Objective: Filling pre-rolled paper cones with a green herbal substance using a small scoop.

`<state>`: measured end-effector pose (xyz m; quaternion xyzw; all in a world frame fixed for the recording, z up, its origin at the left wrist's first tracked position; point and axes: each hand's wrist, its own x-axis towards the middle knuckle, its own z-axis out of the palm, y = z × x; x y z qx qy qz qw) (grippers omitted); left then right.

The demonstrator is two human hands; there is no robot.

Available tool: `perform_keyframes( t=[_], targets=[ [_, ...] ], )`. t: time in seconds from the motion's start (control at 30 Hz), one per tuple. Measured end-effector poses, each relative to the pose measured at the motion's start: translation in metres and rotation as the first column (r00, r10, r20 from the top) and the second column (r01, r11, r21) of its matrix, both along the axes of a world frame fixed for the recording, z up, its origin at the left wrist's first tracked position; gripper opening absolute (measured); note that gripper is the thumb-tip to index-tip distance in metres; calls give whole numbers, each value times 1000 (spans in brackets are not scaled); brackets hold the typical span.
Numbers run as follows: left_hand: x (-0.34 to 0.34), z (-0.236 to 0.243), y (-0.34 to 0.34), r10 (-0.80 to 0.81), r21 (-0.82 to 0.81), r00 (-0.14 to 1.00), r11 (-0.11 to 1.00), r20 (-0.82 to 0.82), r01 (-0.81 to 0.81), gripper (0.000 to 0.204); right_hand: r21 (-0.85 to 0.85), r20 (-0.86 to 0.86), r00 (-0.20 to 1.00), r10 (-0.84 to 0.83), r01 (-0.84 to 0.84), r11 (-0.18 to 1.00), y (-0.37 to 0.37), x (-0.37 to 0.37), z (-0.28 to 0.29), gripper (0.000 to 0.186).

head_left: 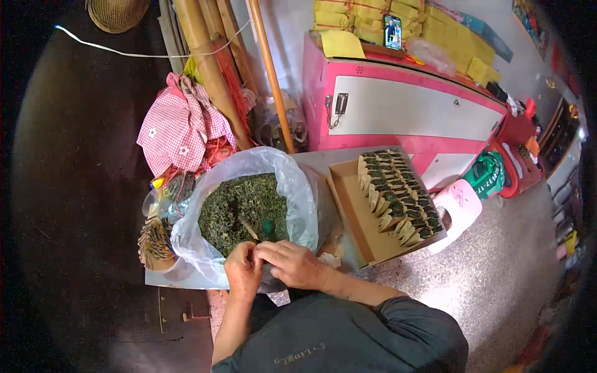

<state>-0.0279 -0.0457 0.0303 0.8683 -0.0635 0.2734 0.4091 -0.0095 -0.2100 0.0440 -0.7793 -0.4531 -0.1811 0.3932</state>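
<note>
Tabletop (166,280) bears crumbled green leaves (252,193); left hand (242,273) and right hand (295,266) pinch something hidden.

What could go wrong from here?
Possible risks:
1. The left hand and right hand work right at the near rim of the bag; a tug on that loose plastic might spill leaves.
2. The packets leave the left of the box bare, so a bump could topple some.
3. The green object might get buried in the leaves.
</note>
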Motion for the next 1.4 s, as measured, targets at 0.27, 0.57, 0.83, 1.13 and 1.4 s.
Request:
perform_keyframes(
  t=[0.27, 0.57, 0.83, 1.13, 1.4],
  targets=[
    [5, -1, -6, 11, 75, 996, 997, 91, -17, 10, -79, -97, 982, -164, 157, 984, -2, -3, -7, 47],
    [8, 4, -12, 5, 258, 979, 964, 203, -58, 13, 140, -725, 680, 113, -15, 990, 1, 13, -25, 57],
    [8, 0, -17, -130, 322, 978, 944, 163, 71, 12, 637, -740, 284, 610, 3, 771, 4, 19, -43, 55],
    [3, -4, -25, -170, 353, 962, 932, 211, 87, 12, 726, -667, 224, 711, -20, 687, 3, 30, -58, 64],
    [2, 30, -8, 1, 247, 973, 967, 232, -59, 50, 190, -556, 796, 239, -159, 969, -18, 41, -54, 73]
  ],
)
